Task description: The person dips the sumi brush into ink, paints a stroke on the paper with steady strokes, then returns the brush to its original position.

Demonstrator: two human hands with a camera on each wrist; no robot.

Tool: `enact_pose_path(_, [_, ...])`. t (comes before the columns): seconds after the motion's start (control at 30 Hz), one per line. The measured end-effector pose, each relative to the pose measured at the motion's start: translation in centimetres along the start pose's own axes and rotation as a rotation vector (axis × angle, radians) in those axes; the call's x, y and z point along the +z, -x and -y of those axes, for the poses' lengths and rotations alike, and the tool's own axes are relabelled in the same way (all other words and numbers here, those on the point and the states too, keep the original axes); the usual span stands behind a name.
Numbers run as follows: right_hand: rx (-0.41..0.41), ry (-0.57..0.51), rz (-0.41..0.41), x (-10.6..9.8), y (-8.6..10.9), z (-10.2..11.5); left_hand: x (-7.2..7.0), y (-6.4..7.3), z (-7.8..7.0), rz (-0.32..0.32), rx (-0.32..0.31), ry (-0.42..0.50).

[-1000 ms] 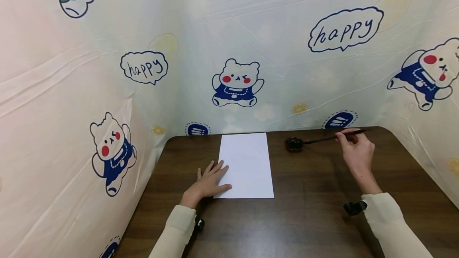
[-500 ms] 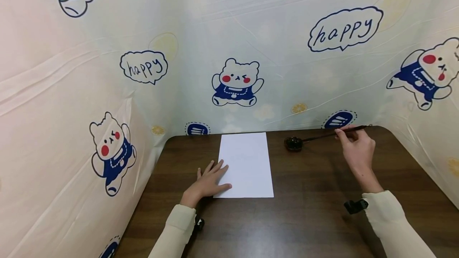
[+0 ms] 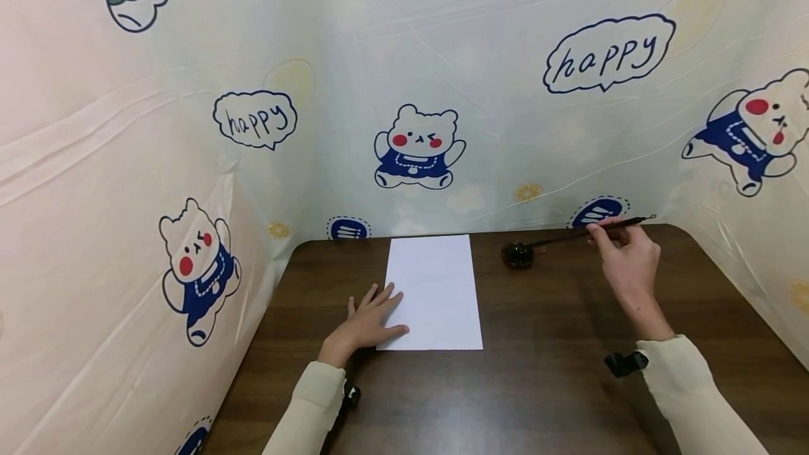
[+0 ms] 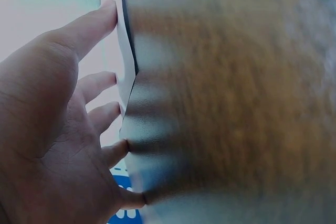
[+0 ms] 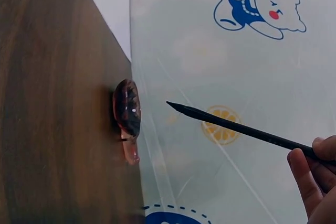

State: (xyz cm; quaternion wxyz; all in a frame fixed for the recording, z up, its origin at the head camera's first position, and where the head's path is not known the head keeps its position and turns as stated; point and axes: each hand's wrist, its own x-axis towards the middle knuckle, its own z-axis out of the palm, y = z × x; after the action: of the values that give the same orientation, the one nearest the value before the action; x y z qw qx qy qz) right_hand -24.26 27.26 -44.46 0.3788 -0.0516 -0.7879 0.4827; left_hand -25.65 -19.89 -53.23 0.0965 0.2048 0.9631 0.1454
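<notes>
In the head view my right hand (image 3: 632, 265) pinches a dark writing brush (image 3: 619, 225) by its handle, with a small loop at the handle's far end. The brush's pointed black tip reaches left over a small glossy ink dish (image 3: 518, 255). In the right wrist view the brush (image 5: 241, 128) stands apart from the reddish, translucent dish (image 5: 127, 109), which has a short lobe at one end. My left hand (image 3: 363, 325) lies with spread fingers on the left edge of a blank white sheet of paper (image 3: 439, 293). The left wrist view shows its fingertips (image 4: 109, 11) on the sheet and tabletop.
A dark wood table (image 3: 518, 399) carries these things. Light cloth (image 3: 493, 90) printed with bears and "happy" bubbles hangs behind the table and along its sides. Black wrist cameras (image 3: 626, 364) sit at both cuffs.
My right hand has raised the brush a little, lifting its tip up from the ink dish and tilting the handle's end higher. My left hand and the paper have stayed put.
</notes>
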Motion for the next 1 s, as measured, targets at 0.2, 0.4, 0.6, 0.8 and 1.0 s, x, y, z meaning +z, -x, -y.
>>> enact_pose_path(0.2, [-0.011, -0.007, -0.008, 0.3, -0.2, 0.9, -0.2, 0.1, -0.1, 0.006, 0.000, 0.011])
enact_pose_path(0.4, [-0.022, -0.046, -0.007, 0.8, -0.3, 1.8, -0.1, 0.0, -0.1, -0.002, -0.005, -0.008])
enact_pose_path(0.6, [-0.055, -0.116, 0.016, 1.4, -0.5, 2.5, -0.1, 0.1, -0.2, 0.005, -0.005, 0.010])
enact_pose_path(0.8, [-0.073, -0.132, 0.036, 2.0, -0.5, 3.4, 0.0, 0.1, 0.0, 0.002, 0.000, 0.010])
enact_pose_path(1.0, [-0.088, -0.147, 0.046, 2.0, 0.0, 6.1, 0.1, 0.1, 0.1, 0.007, 0.001, 0.014])
